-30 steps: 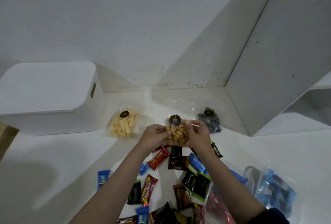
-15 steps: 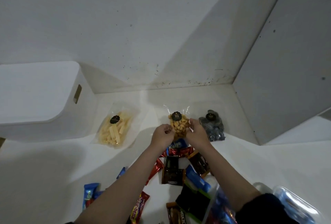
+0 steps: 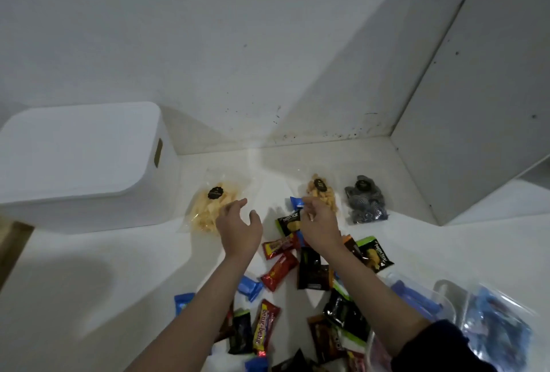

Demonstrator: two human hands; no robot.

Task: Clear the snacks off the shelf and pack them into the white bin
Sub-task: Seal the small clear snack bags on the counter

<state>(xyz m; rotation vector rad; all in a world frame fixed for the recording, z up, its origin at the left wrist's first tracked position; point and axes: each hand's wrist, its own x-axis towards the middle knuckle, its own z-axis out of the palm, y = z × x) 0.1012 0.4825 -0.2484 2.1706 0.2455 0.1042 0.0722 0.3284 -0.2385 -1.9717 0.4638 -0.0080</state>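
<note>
The white bin stands at the left, its lid on. On the white shelf lie three clear bags: pale yellow sticks, orange-brown nuggets and dark swirled pieces. My left hand hovers with fingers spread beside the yellow-stick bag, holding nothing. My right hand pinches a small blue wrapper just in front of the nugget bag. A scatter of small wrapped snacks in red, black, blue and green lies under and behind my wrists.
A vertical white panel closes the shelf on the right, the back wall behind. Clear plastic packs with blue contents lie at the lower right. A wooden edge shows at the far left.
Both hands have let go of the nugget bag, which now lies on the shelf between the other two bags. My left hand has opened and shifted left; my right hand has taken a blue wrapper.
</note>
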